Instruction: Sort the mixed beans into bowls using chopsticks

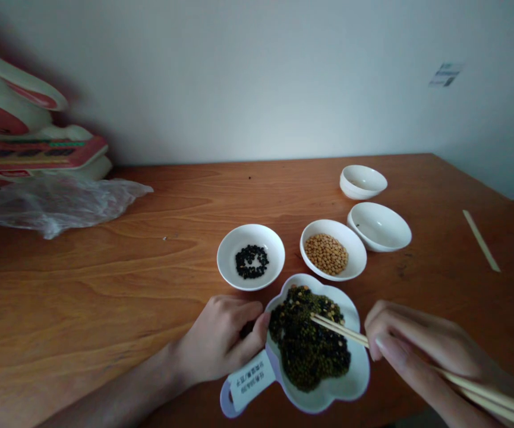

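Observation:
My left hand (227, 333) pinches the left rim of a flower-shaped dish (359, 368) with a labelled handle (253, 380). Mixed small beans (310, 351), mostly green and black with some yellowish ones, lie in it. From the right, my right hand (421, 345) grips a pair of chopsticks (341, 330), whose tips are close together among the beans. Whether the tips hold a bean is too small to tell. Just beyond the dish stand a white bowl (225, 261) with black beans (251, 261) and another white bowl (358, 252) with yellow beans (327, 254).
Two more white bowls stand at the back right, a nearer bowl (384, 229) with a dark speck inside and a farther bowl (359, 183). A flat wooden stick (482, 241) lies at far right. Left are a plastic bag (60, 205) and a toy keyboard (38, 151).

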`<state>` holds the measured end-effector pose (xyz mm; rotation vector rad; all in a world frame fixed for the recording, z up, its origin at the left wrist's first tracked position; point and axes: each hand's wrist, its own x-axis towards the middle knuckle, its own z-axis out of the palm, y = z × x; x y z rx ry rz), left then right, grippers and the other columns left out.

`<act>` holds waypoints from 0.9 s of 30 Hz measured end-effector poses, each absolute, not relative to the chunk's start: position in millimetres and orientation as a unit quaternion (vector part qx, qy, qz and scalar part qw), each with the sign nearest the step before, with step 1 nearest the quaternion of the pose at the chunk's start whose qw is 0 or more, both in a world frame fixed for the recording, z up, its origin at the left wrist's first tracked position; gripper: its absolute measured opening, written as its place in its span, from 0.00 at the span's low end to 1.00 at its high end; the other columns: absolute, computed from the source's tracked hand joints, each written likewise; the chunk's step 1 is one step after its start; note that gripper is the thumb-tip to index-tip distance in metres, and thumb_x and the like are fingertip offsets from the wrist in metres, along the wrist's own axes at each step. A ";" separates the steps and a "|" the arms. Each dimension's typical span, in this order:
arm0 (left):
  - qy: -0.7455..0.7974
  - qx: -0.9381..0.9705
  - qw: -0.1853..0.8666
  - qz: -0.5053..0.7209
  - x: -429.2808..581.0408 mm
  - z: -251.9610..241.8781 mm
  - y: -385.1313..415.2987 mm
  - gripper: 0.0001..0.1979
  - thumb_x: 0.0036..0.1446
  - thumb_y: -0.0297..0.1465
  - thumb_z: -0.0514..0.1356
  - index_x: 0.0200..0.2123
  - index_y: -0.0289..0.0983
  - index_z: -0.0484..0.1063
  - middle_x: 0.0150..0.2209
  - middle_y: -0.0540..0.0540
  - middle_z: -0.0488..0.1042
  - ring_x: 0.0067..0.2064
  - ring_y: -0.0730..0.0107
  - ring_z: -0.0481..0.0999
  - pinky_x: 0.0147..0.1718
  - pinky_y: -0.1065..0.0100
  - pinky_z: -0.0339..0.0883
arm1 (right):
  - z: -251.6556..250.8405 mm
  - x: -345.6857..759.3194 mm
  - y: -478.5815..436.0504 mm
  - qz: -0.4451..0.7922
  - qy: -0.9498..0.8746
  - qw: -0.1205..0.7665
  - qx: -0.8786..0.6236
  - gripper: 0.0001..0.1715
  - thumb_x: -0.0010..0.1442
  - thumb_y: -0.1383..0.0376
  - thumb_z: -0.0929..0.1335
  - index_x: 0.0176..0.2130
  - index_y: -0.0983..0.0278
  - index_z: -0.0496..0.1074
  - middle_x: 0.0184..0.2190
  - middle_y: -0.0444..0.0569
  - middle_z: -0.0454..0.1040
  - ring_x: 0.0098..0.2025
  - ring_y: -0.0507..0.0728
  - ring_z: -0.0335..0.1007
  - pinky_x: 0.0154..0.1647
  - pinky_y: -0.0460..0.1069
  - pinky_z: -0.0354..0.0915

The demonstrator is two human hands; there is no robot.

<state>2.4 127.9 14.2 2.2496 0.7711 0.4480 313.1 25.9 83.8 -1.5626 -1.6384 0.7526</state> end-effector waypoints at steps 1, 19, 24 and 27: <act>0.299 0.870 0.353 0.171 2.5 14.1 128.0 0.20 0.76 0.33 0.49 0.28 0.39 0.61 0.23 0.53 0.65 0.23 0.75 0.61 0.26 0.69 0.56 | 82.9 312.8 25.9 0.317 -0.640 0.354 -0.604 0.19 0.66 0.48 0.73 0.30 0.56 0.78 0.27 0.49 0.77 0.28 0.59 0.72 0.27 0.50 0.72; 0.297 0.888 0.310 0.168 -3.4 2.4 124.6 0.19 0.77 0.32 0.50 0.29 0.40 0.64 0.24 0.52 0.69 0.23 0.75 0.66 0.25 0.68 0.57 | -1.3 323.3 -11.8 0.291 -0.416 0.635 -0.582 0.35 0.75 0.45 0.60 0.32 0.58 0.84 0.22 0.50 0.76 0.27 0.59 0.75 0.29 0.51 0.72; 0.294 0.888 0.313 0.165 -4.4 4.0 123.9 0.18 0.77 0.31 0.50 0.30 0.40 0.62 0.24 0.53 0.68 0.23 0.75 0.65 0.25 0.68 0.56 | -1.3 325.2 -4.0 0.356 -0.355 0.648 -0.572 0.34 0.75 0.46 0.58 0.32 0.58 0.82 0.24 0.51 0.75 0.25 0.58 0.70 0.26 0.52 0.69; 0.294 0.884 0.320 0.171 -3.8 7.6 124.9 0.19 0.77 0.31 0.50 0.29 0.40 0.61 0.23 0.53 0.66 0.23 0.75 0.63 0.25 0.69 0.55 | -3.3 334.8 -5.0 0.387 -0.318 0.667 -0.552 0.36 0.76 0.48 0.56 0.29 0.57 0.79 0.21 0.49 0.70 0.26 0.58 0.68 0.29 0.52 0.70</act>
